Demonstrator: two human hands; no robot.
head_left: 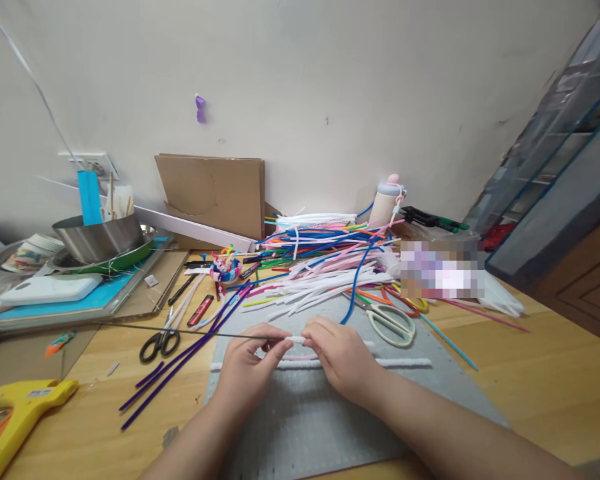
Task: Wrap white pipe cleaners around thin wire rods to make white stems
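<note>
Above the grey mat [290, 427], my left hand [250, 367] pinches a long thin dark rod [195, 331] that reaches far out to the left. Between my fingertips shows a short stretch of white pipe cleaner [297, 340], in line with the rod. My right hand [343, 363] is closed on its other end. Whether the white piece is wound round the rod or only meets it, I cannot tell. A longer white pipe cleaner [400, 363] lies across the mat below my hands. Beside it, a pale pink strand [300, 357] shows partly between them.
Beyond my hands lies a heap of coloured pipe cleaners [325, 267]. Light-handled scissors [391, 325] lie right, black scissors [160, 343] left near purple pipe cleaners [165, 383]. A yellow glue gun [30, 400] lies at the left front. Cardboard [213, 193] leans on the wall.
</note>
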